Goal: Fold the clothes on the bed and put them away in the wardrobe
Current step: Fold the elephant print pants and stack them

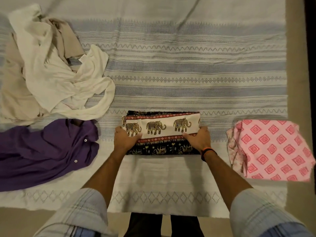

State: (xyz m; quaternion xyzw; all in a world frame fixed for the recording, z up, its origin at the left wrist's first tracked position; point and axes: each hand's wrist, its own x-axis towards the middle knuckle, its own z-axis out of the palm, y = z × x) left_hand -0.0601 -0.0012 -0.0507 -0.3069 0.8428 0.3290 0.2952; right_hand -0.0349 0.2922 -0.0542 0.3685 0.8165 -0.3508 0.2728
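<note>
A: Black cloth with an elephant band (162,132), folded, lies between both hands on the bedspread (188,79).

B: The grip?

A: The left hand (124,140) and the right hand (199,139) each clutch a near corner, fingers curled on it.

B: Around them?

A: Left of the left hand a purple shirt (46,153), beyond it a cream heap (51,74); right of the right hand a pink folded cloth (271,151).
</note>
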